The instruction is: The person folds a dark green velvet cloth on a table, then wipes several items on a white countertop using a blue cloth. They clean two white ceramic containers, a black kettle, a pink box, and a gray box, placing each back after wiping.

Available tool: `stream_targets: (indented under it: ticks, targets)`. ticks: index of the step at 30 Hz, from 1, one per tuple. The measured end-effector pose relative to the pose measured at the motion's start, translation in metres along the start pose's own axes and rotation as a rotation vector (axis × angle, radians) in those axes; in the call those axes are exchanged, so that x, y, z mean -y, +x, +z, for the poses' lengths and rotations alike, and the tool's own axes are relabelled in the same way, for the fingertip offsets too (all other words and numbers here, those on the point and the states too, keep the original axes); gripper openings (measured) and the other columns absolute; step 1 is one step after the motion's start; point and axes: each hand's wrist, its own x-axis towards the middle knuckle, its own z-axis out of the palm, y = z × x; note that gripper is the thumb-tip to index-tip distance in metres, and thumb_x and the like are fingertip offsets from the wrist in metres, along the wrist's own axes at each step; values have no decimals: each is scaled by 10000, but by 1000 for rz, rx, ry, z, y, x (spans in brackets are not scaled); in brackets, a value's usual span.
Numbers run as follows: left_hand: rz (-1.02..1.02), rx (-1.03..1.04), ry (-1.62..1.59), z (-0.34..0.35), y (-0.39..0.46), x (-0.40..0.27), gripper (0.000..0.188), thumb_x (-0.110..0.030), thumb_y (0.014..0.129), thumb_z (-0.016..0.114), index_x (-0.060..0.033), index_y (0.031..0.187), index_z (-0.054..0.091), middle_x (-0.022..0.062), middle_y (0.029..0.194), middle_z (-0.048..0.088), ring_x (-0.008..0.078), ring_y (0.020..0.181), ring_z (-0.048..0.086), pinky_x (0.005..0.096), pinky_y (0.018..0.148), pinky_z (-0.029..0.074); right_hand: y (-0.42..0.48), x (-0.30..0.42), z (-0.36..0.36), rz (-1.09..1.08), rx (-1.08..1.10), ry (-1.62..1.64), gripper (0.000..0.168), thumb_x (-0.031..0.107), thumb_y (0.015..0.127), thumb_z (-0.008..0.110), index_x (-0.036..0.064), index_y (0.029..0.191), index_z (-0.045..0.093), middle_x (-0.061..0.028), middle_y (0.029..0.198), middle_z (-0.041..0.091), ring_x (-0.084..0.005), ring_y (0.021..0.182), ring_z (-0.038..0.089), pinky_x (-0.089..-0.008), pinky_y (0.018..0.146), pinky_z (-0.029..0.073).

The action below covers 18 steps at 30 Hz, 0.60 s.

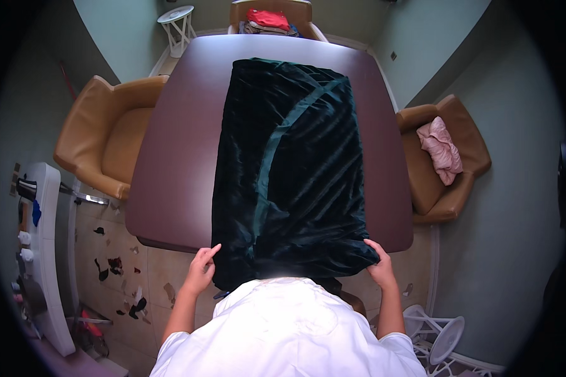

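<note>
A dark green velvet cloth [311,179] lies lengthwise over the brown table [174,155], its near end hanging over the edge towards my white shirt. A lighter green strip [273,146] curves along its upper face, and creases run across the right half. At the cloth's near left edge is my left hand [203,268], with the index finger stretched out; whether it pinches the cloth is unclear. My right hand [381,266] grips the near right corner between thumb and fingers.
Tan armchairs stand left [94,136] and right [445,165] of the table, the right one holding a pink cloth [441,151]. Folded clothes [268,20] lie on the far chair. Scraps [115,266] litter the floor at left, near a white shelf unit [52,264]. White stools [445,339] lie at lower right.
</note>
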Motion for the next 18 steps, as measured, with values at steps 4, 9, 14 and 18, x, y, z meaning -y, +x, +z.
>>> stream_targets:
  ticks: [4, 9, 14, 18]
  targets:
    - [122, -72, 356, -7, 9, -4, 680, 140, 645, 562, -214, 1225, 589, 86, 1048, 494, 264, 873, 523, 331, 767, 479, 3, 3, 8, -124, -100, -286, 450, -53, 685, 693, 78, 1113, 646, -94, 1035, 602, -214, 940, 591, -273, 831, 454]
    - [341, 12, 437, -18, 32, 7, 586, 154, 622, 517, -202, 1056, 687, 92, 1129, 516, 279, 922, 534, 376, 820, 466, 8, -6, 11, -143, -120, -360, 349, -19, 690, 688, 88, 1022, 688, -116, 1050, 582, -235, 933, 580, -299, 838, 457]
    - [397, 37, 392, -25, 58, 1, 491, 144, 608, 533, -169, 947, 702, 75, 1218, 519, 287, 1072, 500, 384, 912, 424, 11, 0, 14, -77, -149, -390, 330, 3, 697, 688, 85, 1017, 689, -130, 1213, 534, -255, 985, 572, -325, 870, 455]
    - [373, 124, 378, -29, 74, -3, 452, 148, 611, 538, -148, 913, 697, 49, 1258, 528, 295, 1210, 427, 410, 1008, 348, 20, 22, 22, -106, -123, -357, 300, 71, 691, 717, 113, 988, 708, -152, 1281, 509, -286, 1058, 542, -356, 921, 438]
